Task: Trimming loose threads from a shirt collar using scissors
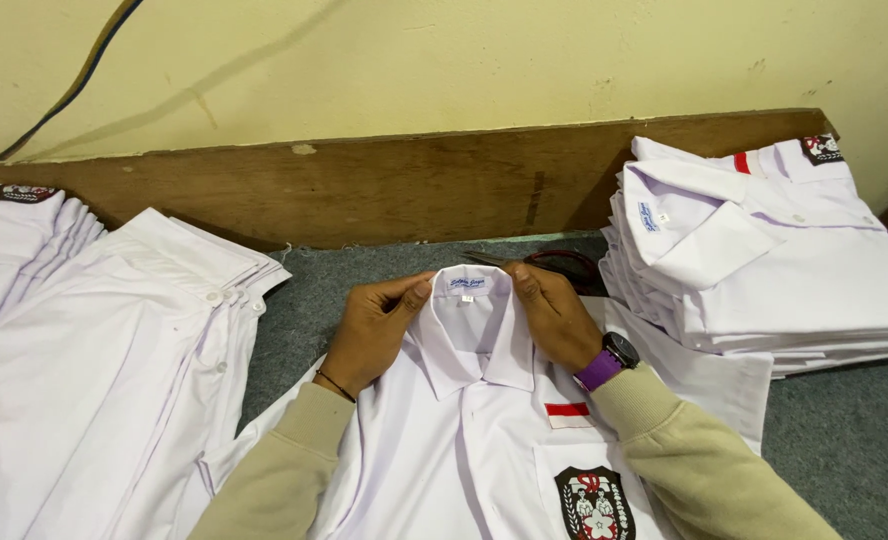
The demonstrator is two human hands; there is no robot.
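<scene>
while my left hand and right hand pinch the collar of the white shirt lying on the grey mat, scissors hide behind my fingers; 2 shirt piles crowd both sides, the shirt's hem cut off below.

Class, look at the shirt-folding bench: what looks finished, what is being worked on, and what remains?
Done: a neat stack of folded white shirts sits at the right. In hand: the left hand and right hand pinch the collar of a white shirt lying buttoned and face up on the grey cloth surface; it is not yet folded. Left: a pile of unfolded shirts spreads at the left.
</scene>
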